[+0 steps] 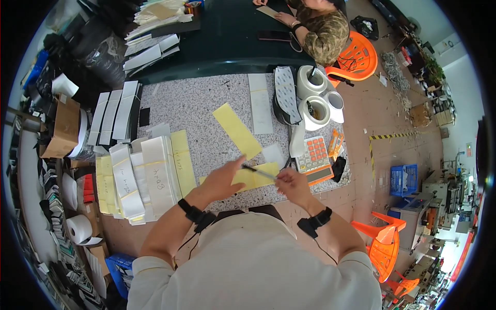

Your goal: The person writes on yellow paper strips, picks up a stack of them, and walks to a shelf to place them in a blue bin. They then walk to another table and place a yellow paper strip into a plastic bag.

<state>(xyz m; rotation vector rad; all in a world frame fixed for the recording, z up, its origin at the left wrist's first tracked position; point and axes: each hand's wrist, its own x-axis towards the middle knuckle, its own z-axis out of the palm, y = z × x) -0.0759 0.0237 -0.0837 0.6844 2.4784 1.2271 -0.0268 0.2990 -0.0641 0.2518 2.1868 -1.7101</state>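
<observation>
My right hand (293, 186) is closed around one end of a slim pen (263, 173). The pen has a pale barrel and a dark end that points left, towards my other hand. With fingers stretched and thumb apart, my left hand (223, 182) rests at the left part of a yellow paper strip (258, 179). This strip lies along the near edge of the speckled table (201, 119), below the pen. Just beyond my fingertips a second yellow strip (235, 129) lies aslant. A small white slip (273, 154) is beside it.
Stacks of white and yellow sheets (157, 170) stand at the left. On the right are a calculator (312, 155), white round holders (314, 112) and a dark pouch (285, 95). Across the dark green table (227, 41) sits another person (323, 36), holding a strip. Orange chairs (382, 243) stand at right.
</observation>
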